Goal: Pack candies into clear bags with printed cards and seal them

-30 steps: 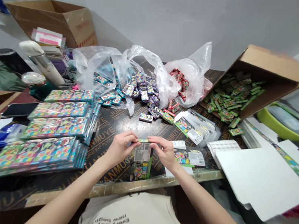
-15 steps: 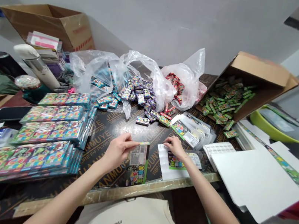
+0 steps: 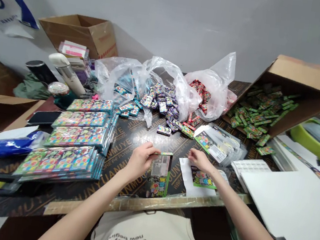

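My left hand (image 3: 141, 160) pinches the upper edge of a flat black-and-green printed packet (image 3: 158, 178), which rests at the table's front edge. To its right, my right hand (image 3: 202, 161) is closed, fingertips pressed together by the top of a white-backed printed packet (image 3: 193, 187); what they hold, if anything, is too small to tell. My right wrist covers part of that packet. Beyond my right hand lies a fanned stack of similar clear, printed packets (image 3: 219, 145). A small purple-and-white candy box (image 3: 164, 130) lies ahead of my left hand.
Stacks of wrapped multi-coloured packs (image 3: 61, 157) stand on the left. Plastic bags hold blue, purple and red (image 3: 201, 94) small boxes at the back. A tipped carton (image 3: 307, 78) spills green boxes (image 3: 260, 111). White cards (image 3: 292, 200) lie right; a phone (image 3: 43, 117) and bottles lie left.
The view has swung left, so everything appears further right. My left hand keeps its pinch on the packet; the right fingers look more curled together.
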`<state>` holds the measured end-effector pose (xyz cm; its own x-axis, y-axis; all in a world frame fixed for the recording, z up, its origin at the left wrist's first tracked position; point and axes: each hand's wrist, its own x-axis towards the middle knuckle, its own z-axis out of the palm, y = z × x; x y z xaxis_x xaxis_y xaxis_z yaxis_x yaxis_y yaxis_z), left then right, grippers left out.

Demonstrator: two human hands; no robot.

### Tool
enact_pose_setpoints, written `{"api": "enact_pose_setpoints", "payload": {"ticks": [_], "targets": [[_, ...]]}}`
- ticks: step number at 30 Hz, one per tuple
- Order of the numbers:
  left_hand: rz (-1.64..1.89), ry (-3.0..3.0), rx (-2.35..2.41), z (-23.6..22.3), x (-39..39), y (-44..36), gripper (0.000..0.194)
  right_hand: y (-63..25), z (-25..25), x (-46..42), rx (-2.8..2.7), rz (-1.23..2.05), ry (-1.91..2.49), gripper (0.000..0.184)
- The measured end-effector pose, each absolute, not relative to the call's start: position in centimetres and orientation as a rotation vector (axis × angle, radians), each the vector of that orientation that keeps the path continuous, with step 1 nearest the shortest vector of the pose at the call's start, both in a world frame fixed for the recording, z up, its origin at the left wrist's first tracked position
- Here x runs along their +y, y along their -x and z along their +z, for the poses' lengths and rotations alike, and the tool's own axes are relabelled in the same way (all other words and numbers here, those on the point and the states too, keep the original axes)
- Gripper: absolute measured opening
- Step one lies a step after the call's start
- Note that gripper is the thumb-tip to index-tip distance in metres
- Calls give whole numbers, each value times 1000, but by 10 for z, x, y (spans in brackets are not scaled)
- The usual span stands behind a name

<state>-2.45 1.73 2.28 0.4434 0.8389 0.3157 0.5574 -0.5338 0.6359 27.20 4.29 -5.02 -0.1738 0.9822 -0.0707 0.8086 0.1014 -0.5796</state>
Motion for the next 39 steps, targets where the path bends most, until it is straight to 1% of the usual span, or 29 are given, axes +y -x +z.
{"api": "enact_pose_setpoints", "payload": {"ticks": [4, 5, 8, 10, 13, 18, 21, 23, 25, 26, 28, 29, 31, 32, 34, 35, 36, 37, 39], "targets": [[936, -2210, 1172, 23, 16, 24, 10, -253, -3, 57, -1978, 885, 1568, 13], [952, -2208, 1172, 23, 16, 24, 10, -243, 12, 59, -1926, 986, 1458, 15], [978, -2216, 1185, 24, 15, 23, 9, -205, 56, 61, -1858, 1455, 1104, 18], [978, -2225, 1193, 26, 14, 23, 10, -184, 73, 63, -1892, 1689, 990, 18], [989, -2228, 1205, 29, 11, 22, 12, -167, 76, 69, -1924, 1840, 961, 16], [1044, -2203, 1331, 22, 10, 15, 16, -158, 56, 77, -1904, 1979, 992, 17], [1042, -2218, 1394, 14, 10, 10, 15, -153, 44, 78, -1885, 1921, 1031, 18], [1007, -2264, 1415, 11, 11, 11, 10, -155, 35, 79, -1865, 1773, 1081, 21], [934, -2340, 1457, 11, 15, 17, 14, -167, 24, 82, -1885, 1465, 1243, 30], [870, -2384, 1495, 11, 17, 22, 19, -177, 17, 84, -1923, 1256, 1370, 30], [703, -2467, 1613, 11, 23, 34, 26, -203, 1, 86, -1996, 868, 1614, 21], [628, -2502, 1682, 9, 26, 41, 28, -217, -8, 86, -2025, 739, 1705, 16], [500, -2585, 1736, 3, 29, 50, 31, -241, -27, 82, -2059, 681, 1793, 11], [425, -2642, 1680, -2, 29, 53, 42, -249, -37, 79, -2068, 711, 1803, 12], [193, -2739, 1415, -14, 28, 51, 73, -257, -54, 72, -2094, 754, 1806, 12], [44, -2751, 1256, -20, 28, 48, 85, -258, -61, 68, -2100, 765, 1802, 11], [-89, -2736, 1126, -26, 28, 43, 92, -258, -66, 64, -2098, 762, 1797, 9], [-183, -2708, 1037, -31, 28, 38, 95, -256, -71, 60, -2090, 746, 1792, 8], [-246, -2663, 963, -36, 30, 29, 94, -252, -75, 54, -2066, 694, 1779, 5]]}}
